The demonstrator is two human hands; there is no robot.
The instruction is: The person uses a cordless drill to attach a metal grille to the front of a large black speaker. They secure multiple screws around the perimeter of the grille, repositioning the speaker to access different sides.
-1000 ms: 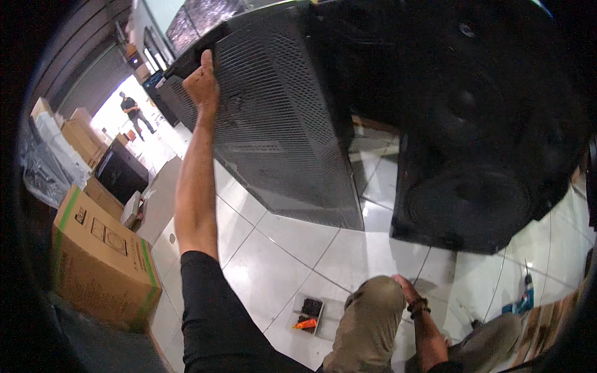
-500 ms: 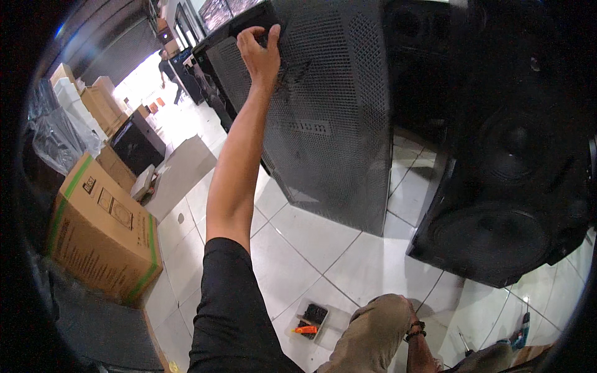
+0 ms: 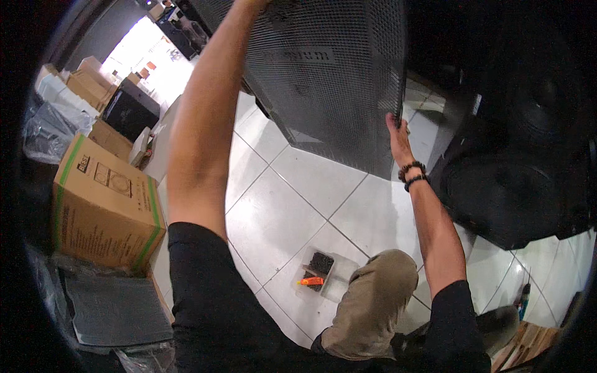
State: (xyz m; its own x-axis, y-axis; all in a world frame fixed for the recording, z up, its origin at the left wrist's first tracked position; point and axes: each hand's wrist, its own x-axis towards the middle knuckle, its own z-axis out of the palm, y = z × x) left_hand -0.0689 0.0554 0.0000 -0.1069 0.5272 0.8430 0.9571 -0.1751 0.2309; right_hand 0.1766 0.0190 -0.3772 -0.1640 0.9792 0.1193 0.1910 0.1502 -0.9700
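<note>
Before me a tall dark speaker grille point(image 3: 323, 93) of perforated metal stands tilted, with a raised badge on its front. My left arm stretches up to its upper part. Only the wrist end of my left hand point(image 3: 254, 4) shows at the top border, its fingers cut off. Lower on the opposite side, my right hand point(image 3: 400, 140), with dark beaded bracelets at the wrist, grips the grille's right edge. Its thumb lies along the edge and the other fingers are partly hidden.
To the right stands a large black speaker point(image 3: 504, 186) with round drivers. A clear divided tray point(image 3: 339, 280) holds dark screws and an orange tool point(image 3: 311, 281) beside my knee. A cardboard box point(image 3: 112, 205) is at left, a power drill point(image 3: 524, 299) at lower right on white tiles.
My right hand has risen from beside my knee and taken hold of the grille's right edge. My left hand has moved up nearly out of view. The view has shifted.
</note>
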